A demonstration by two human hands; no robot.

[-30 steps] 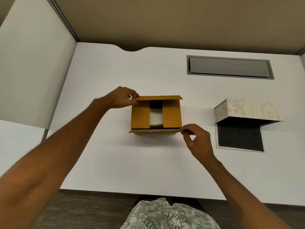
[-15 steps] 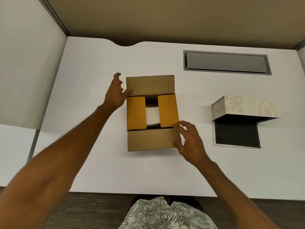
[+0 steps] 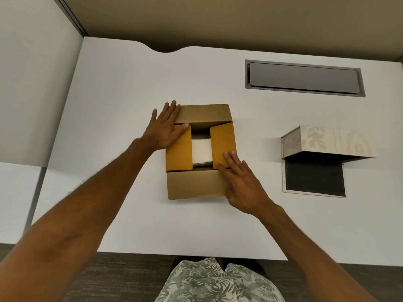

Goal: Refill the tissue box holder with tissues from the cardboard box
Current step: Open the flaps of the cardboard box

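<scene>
A brown cardboard box (image 3: pixel 196 185) sits mid-table with its near and far flaps folded outward. Its two yellow-brown inner flaps lie partly over the opening, and a white stack of tissues (image 3: pixel 201 151) shows between them. My left hand (image 3: pixel 164 129) lies flat, fingers spread, on the left inner flap and the box's far left corner. My right hand (image 3: pixel 242 182) rests with fingertips on the right inner flap, palm by the box's near right corner. The patterned beige tissue box holder (image 3: pixel 327 141) stands open to the right, its dark base (image 3: pixel 314 177) lying flat in front.
The white table (image 3: pixel 122 88) has a grey cable hatch (image 3: pixel 303 78) set in at the back right. A white partition panel rises on the left. The table's near edge runs just above my patterned shirt.
The box's long outer flaps went from upright to folded flat outward. Both hands let go of those flaps and moved onto the two inner flaps.
</scene>
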